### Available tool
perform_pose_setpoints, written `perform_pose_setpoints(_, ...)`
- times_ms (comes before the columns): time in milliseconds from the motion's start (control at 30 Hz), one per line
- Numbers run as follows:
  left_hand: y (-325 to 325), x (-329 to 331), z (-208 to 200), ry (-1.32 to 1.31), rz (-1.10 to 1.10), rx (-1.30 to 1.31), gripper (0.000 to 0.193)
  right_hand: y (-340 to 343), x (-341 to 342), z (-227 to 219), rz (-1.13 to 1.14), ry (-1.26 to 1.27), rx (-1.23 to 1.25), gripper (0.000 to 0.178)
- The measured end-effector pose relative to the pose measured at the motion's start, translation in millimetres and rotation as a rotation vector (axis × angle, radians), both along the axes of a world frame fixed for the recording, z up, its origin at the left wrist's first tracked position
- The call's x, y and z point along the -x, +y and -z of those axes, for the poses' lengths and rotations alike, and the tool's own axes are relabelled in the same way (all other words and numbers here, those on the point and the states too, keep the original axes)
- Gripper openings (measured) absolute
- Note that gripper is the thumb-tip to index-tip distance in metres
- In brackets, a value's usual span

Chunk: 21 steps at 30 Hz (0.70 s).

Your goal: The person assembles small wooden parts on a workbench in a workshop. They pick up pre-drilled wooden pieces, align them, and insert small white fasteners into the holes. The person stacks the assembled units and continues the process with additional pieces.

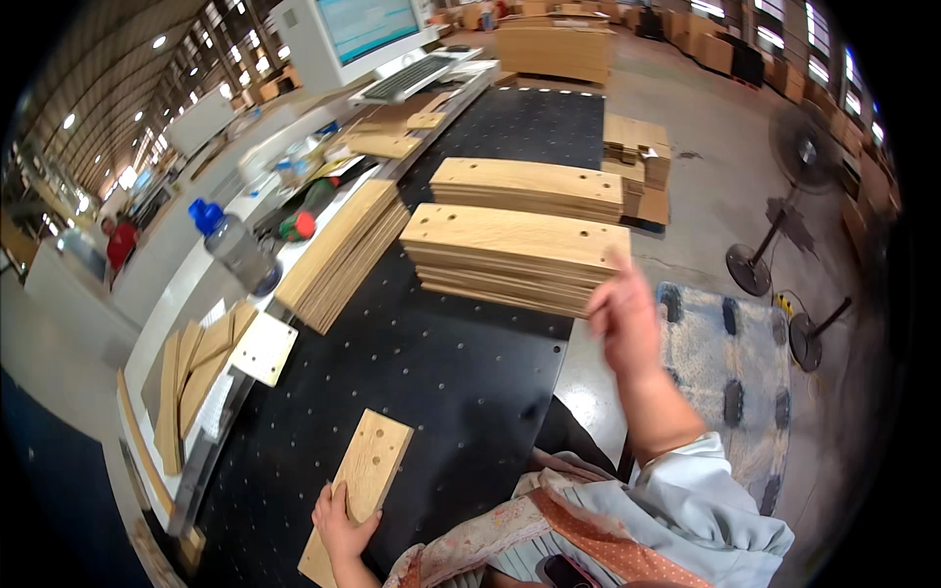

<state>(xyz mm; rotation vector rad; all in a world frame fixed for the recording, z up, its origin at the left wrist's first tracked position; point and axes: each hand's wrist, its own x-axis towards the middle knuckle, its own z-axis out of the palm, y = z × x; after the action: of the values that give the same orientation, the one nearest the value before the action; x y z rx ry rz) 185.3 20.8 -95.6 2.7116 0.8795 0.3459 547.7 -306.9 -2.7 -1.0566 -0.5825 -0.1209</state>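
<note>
My left hand (343, 526) grips a light wooden board (375, 453) across its width, thumb along one long edge and fingers at the other. Several drilled holes show near the board's far end, and it lies on the black work table. At the right end of the nearer stack of boards (515, 235) is my right hand (625, 316), slightly blurred, its fingers apart and nothing visible in them. Whether its fingertips touch the stack I cannot tell. Just beyond stands a second stack of similar boards (526, 183).
The black table (470, 392) is dotted with small holes. Along its left side are another board stack (343, 250), a pale square plate (264, 348), a water bottle (235, 247) and wooden offcuts (196, 367). Further off are a monitor (368, 29), a keyboard (410, 78) and a standing fan (806, 152).
</note>
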Motion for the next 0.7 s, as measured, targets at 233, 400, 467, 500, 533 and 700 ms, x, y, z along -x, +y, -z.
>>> perform_pose_setpoints(233,3.8,-11.4,-11.2,0.098,0.073,-0.035,0.085,-60.6,-28.2,19.6,-0.014,0.379,-0.293,0.046)
perform_pose_setpoints(400,9.6,-9.9,1.2,0.106,0.073,-0.049,0.086,48.0,50.9,55.3,-0.516,0.252,0.295,0.051)
perform_pose_setpoints(467,8.5,-7.2,-0.9,0.121,0.057,-0.065,0.085,78.0,78.2,70.9,-0.712,0.293,0.421,0.04)
perform_pose_setpoints(500,7.7,-8.1,-3.0,0.106,0.052,-0.051,0.084,88.5,85.6,81.8,-0.825,0.28,0.42,0.038)
perform_pose_setpoints(533,7.5,-5.2,-4.3,0.124,0.044,-0.055,0.084,101.3,98.7,83.9,-0.904,0.288,0.418,0.039)
perform_pose_setpoints(700,2.3,-0.8,-11.8,0.165,0.017,-0.03,0.082,133.6,120.0,96.3,-1.077,0.165,0.672,0.034)
